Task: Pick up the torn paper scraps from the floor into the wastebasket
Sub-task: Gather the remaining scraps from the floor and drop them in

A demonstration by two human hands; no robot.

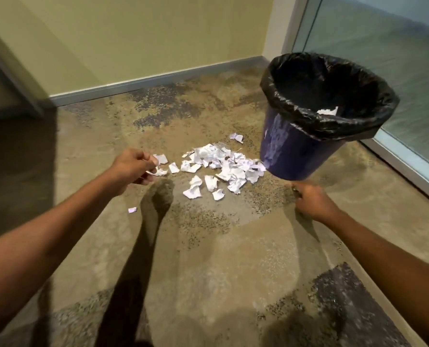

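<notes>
I see a yellow-green wall (158, 33) ahead, with a grey baseboard (146, 81) along its foot. Frosted glass panel (396, 46) on the right, pale metal frame (408, 171) under it. Dark door edge (13, 78) far left.

- scraps (218, 169): white, torn, crumpled; loose pile on floor (208, 246), right edge touching basket base; one stray piece near-left, apart from pile.
- basket (296, 151): dark blue, round, standing on floor, black liner (333, 126) folded over rim; white paper inside.
</notes>
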